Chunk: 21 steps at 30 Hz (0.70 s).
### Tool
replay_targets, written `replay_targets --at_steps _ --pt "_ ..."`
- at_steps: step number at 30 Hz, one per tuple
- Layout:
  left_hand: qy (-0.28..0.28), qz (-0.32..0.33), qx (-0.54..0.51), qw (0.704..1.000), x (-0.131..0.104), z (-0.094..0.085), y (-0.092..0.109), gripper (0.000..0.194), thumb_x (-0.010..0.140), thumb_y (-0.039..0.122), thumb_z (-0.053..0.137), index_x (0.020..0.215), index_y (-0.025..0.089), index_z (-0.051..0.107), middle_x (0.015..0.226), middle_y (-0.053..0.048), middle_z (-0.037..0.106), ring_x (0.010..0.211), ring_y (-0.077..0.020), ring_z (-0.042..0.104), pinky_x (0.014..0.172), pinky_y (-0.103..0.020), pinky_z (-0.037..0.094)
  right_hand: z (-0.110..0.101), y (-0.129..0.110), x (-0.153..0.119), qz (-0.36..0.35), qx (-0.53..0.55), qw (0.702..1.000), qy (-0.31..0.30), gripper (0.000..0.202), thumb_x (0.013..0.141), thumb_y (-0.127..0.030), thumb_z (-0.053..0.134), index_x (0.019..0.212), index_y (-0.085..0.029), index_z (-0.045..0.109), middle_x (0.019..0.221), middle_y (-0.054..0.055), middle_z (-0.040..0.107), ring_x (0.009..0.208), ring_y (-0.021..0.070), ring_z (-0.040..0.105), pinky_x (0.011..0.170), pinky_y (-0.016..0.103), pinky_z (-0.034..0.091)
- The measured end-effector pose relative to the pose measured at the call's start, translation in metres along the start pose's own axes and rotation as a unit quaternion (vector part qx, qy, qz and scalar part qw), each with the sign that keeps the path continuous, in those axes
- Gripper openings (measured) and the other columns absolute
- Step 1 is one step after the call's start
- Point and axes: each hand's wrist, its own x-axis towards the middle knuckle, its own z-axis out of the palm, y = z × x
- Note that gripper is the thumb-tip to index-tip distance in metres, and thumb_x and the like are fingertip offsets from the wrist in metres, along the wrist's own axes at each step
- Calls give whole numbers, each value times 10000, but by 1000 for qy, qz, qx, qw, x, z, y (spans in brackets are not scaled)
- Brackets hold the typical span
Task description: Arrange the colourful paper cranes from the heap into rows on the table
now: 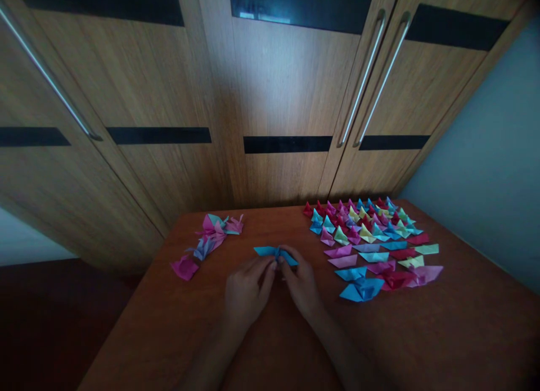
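Observation:
Between my two hands, just above the middle of the table, is a piece of blue folded paper (265, 250) with pointed ends sticking out to left and right. My left hand (248, 287) pinches it near its centre with thumb and forefinger. From the other side my right hand (301, 281) grips it, the fingertips of both hands almost meeting. The paper's lower middle is partly hidden by my fingers. To the right, the closest pieces are blue folded paper boats (361, 288); to the left lies a loose group of pink, teal and lilac folded papers (213, 230).
Rows of small coloured paper boats (358, 219) cover the table's back right, with flatter boat shapes (377, 257) in front. A magenta folded paper (184, 267) lies near the left edge. Behind the brown table (270, 335) stand wooden cabinet doors (278, 81); a wall (485, 171) is at right.

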Motion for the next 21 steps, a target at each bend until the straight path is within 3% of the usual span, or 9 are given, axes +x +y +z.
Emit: replay_targets --at_steps 3,7,9,13,17,21 --pt "38 -2 -42 998 -1 -5 -4 242 913 256 466 1089 224 630 1056 -53 689 978 -192 638 888 -320 481 0 2 2 11 -4 1000 -3 289 848 -343 542 1093 -213 623 988 47 686 849 201 654 654 279 533" --pt "104 -94 -33 990 5 -9 -15 348 855 324 551 1182 207 575 1153 -94 615 1081 -255 570 932 -411 447 1 0 0 12 -22 999 -19 310 854 -343 536 1124 -210 610 928 45 691 799 192 655 615 267 528" --pt "61 -152 -82 983 9 -9 -23 393 828 335 570 1195 196 559 1171 -97 613 1073 -257 578 916 -411 459 0 -2 -1 8 -24 999 -30 313 857 -346 535 1130 -210 605 933 44 687 792 186 652 616 265 531" --pt "-94 -197 -232 948 14 -11 -36 219 819 311 551 974 189 646 950 -50 701 870 -214 649 799 -335 503 -3 -2 0 4 -16 999 -46 318 861 -370 535 1127 -208 600 942 49 680 798 187 650 615 270 540" --pt "-147 -194 -277 929 14 -16 -41 152 794 290 591 870 178 660 857 -34 697 811 -203 636 741 -298 492 -5 2 2 16 -12 998 -61 258 853 -383 545 1010 -200 635 851 47 677 739 188 648 596 279 543" --pt "-182 -178 -323 911 10 -11 -40 181 814 308 584 919 187 668 909 -33 700 859 -201 632 781 -298 486 -5 1 1 -11 -26 997 -77 223 856 -373 543 928 -215 683 864 45 688 786 189 646 669 292 540"
